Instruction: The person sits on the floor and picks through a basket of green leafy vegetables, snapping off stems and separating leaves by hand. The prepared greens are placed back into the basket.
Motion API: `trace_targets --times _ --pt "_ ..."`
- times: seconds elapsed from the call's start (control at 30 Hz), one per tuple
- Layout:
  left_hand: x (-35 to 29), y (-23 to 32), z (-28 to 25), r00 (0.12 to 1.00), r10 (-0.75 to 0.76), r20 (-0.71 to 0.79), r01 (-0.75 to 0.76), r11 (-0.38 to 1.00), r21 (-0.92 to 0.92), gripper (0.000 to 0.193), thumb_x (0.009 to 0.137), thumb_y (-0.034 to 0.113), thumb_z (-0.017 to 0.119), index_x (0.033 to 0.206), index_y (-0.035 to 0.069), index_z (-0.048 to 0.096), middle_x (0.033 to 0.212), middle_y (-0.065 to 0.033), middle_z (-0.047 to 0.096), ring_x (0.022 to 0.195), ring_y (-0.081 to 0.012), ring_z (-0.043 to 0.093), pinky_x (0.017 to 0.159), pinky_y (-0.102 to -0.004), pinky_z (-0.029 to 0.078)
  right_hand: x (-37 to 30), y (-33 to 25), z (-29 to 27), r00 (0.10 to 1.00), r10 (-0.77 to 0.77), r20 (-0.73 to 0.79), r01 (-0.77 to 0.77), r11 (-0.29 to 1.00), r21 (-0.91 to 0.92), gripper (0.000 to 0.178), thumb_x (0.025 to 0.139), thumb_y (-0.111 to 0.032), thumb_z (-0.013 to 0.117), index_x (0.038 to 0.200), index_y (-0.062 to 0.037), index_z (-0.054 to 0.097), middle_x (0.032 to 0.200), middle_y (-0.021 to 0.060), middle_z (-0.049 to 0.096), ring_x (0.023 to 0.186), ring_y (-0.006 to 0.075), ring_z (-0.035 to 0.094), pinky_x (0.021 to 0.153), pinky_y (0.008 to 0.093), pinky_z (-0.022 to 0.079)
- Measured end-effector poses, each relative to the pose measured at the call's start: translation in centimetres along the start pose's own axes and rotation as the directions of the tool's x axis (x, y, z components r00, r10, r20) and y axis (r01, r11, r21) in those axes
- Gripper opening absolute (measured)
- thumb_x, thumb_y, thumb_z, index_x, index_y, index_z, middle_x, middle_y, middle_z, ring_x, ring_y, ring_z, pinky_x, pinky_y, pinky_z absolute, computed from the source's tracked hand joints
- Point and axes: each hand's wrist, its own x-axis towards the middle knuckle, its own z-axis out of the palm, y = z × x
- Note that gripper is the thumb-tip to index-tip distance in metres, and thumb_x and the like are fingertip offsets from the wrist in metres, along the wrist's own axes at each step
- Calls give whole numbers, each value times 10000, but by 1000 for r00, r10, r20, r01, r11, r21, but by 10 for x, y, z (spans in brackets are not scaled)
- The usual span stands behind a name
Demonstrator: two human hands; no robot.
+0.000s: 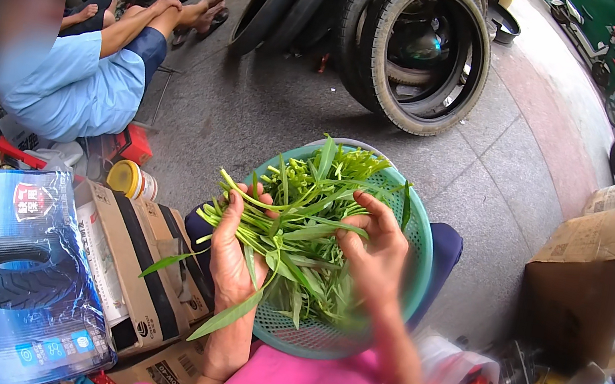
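A teal plastic basket (411, 291) with perforated sides rests on my lap. Inside it lies a heap of water spinach (313, 254), long narrow leaves and pale green stems. My left hand (237, 249) is closed round a bunch of stems at the basket's left side, their cut ends pointing left and a few long leaves hanging past my wrist. Over the right half of the basket, my right hand (380, 245) has its fingers curled, with thumb and forefinger at a stem of the water spinach. Its lower part is blurred by motion.
Stacked tyres (427, 57) stand ahead on the paved floor. To my left are a blue tyre box (18, 266), cardboard cartons (148, 271) and a yellow-lidded tub (127, 176); a person in a light blue shirt (80, 93) sits beyond. A cardboard box (583, 271) stands right.
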Motion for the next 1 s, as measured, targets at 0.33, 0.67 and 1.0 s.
trace_targets --times 0.33,0.67,1.0 --pt "4 7 -6 997 -69 -16 66 987 -148 154 972 217 628 1078 105 633 1069 -70 671 920 -195 663 830 -376 588 18 -4 -51 947 -121 -298 246 870 427 248 877 11 587 1122 39 618 875 53 618 719 107 555 670 267 510" --pt "43 34 -52 955 -244 169 295 841 -454 158 981 198 595 1064 72 641 1142 -94 679 1022 -256 658 948 -497 532 59 30 -198 765 -266 -587 237 963 -128 167 952 -168 674 1017 -18 711 754 41 681 602 72 589 552 202 471" --pt "66 46 -66 941 -208 267 309 848 -430 339 1003 211 554 1313 72 550 1255 -80 642 1184 -308 572 1086 -542 408 100 38 -192 869 -400 -291 7 599 -801 207 790 41 600 847 -59 772 1154 121 707 1069 255 673 927 349 511"
